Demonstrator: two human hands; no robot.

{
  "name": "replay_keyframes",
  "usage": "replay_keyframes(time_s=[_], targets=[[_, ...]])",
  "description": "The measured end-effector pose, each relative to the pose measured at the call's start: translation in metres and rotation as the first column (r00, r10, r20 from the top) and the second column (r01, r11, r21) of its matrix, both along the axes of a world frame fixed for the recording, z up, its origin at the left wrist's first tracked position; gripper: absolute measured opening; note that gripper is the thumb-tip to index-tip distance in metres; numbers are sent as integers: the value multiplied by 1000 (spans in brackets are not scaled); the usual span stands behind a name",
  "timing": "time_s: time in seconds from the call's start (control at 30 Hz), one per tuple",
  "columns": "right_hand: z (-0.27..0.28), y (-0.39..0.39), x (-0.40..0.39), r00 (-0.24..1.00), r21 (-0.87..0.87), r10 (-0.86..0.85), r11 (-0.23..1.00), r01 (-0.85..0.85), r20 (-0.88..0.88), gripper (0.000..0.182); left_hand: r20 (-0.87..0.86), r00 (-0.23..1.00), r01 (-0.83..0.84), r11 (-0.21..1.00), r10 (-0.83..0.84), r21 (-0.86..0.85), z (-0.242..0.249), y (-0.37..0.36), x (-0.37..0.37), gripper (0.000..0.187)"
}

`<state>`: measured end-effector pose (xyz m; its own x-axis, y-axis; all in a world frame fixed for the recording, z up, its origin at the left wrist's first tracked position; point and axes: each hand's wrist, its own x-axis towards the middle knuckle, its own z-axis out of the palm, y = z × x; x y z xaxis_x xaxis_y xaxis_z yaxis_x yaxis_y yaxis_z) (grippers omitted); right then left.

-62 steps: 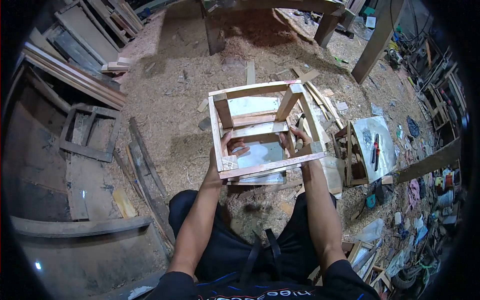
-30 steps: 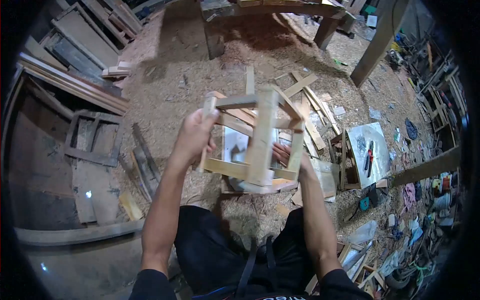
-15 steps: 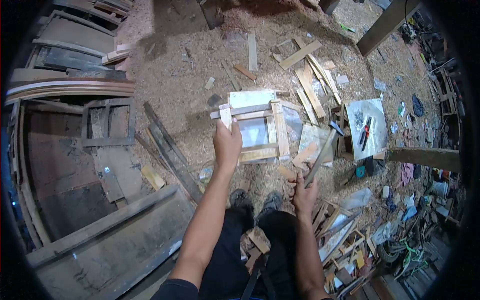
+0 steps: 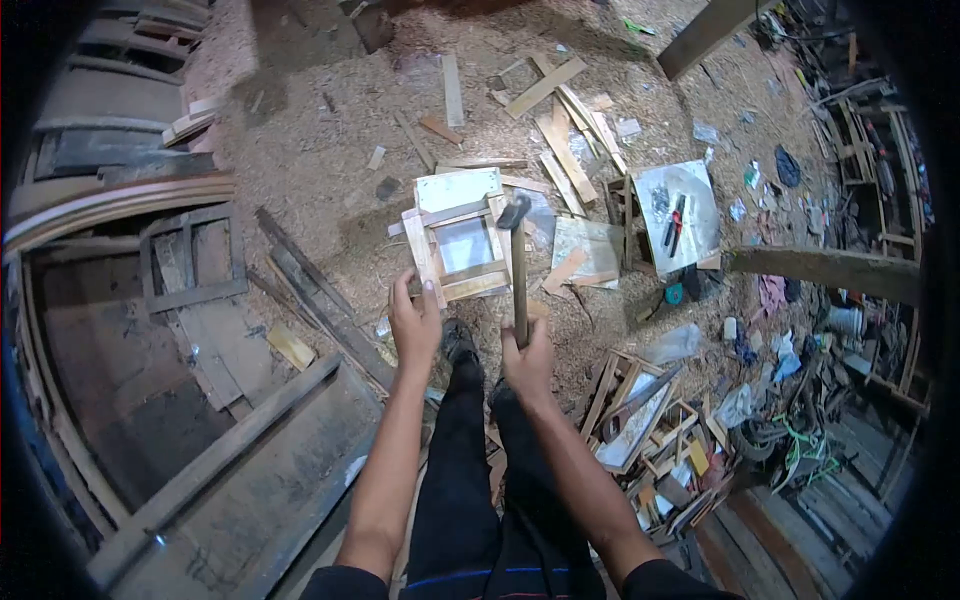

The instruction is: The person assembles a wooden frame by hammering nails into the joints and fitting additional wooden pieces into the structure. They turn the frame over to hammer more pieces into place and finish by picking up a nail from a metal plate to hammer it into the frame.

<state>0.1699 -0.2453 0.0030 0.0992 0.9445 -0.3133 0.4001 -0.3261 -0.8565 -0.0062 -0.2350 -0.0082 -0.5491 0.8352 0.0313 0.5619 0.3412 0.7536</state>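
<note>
My right hand (image 4: 530,365) grips the wooden handle of a hammer (image 4: 519,280), its dark head raised and overlapping the right side of a small wooden frame (image 4: 475,274). That frame is made of pale slats around a whitish middle, low in front of my feet. My left hand (image 4: 413,325) is at the lower end of the frame's left slat (image 4: 418,250), with thumb and forefinger apart and fingertips right by the wood. A white panel (image 4: 460,187) lies under the frame's far side.
Red-handled pliers (image 4: 675,225) lie on a pale board (image 4: 690,190) at right. Loose slats (image 4: 565,150) are scattered beyond the frame on the shavings-covered floor. A scrap pile (image 4: 650,430) sits to my lower right; a large wooden panel (image 4: 240,470) stands at left.
The hammer has swung left and upright, from the right side to over the frame. My left hand has let go of the far-left slat end and moved down toward me. The left slat now slants.
</note>
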Motion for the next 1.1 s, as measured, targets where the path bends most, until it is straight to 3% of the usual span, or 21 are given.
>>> replay_keyframes(time_s=[0.07,0.13,0.17,0.33,0.4,0.47,0.53,0.67,0.73,0.87,0.93,1.07,1.1], targets=[[-6,10,6,999,-70,10,998,-6,52,22,125,992,7,1000,-6,-5,12,2,7,30],[-1,13,18,999,-111,23,993,-26,-22,18,108,994,2,1000,-5,22,27,4,18,26],[-12,10,25,999,-78,7,997,-3,53,13,164,986,25,999,-28,21,32,6,22,23],[26,19,47,990,-80,-137,988,135,-27,19,354,921,160,986,-163,39,55,27,59,17],[32,22,62,982,-61,-170,984,166,-76,23,351,920,165,985,-175,57,63,39,86,18],[27,24,84,968,-73,-229,972,223,-101,26,494,856,246,961,-154,-127,76,51,113,23],[32,29,102,949,-62,-301,953,296,-94,27,465,864,242,969,-193,-47,77,62,144,29],[39,51,153,916,-101,-400,913,395,-32,29,463,849,354,925,-256,-136,58,85,200,36],[18,56,182,912,-50,-410,911,410,0,30,357,881,417,866,-310,-275,49,103,227,37],[-27,86,250,899,-47,-436,898,438,47,30,344,885,431,834,-314,-345,-11,133,286,33],[-54,115,287,913,-141,-383,905,401,143,27,456,840,436,866,-295,-244,-57,152,317,30],[-148,178,341,917,-109,-395,911,398,45,21,415,777,590,778,-474,-216,-145,198,365,23],[-165,199,350,922,-91,-387,917,388,33,22,348,761,631,750,-548,-200,-165,214,374,29]])
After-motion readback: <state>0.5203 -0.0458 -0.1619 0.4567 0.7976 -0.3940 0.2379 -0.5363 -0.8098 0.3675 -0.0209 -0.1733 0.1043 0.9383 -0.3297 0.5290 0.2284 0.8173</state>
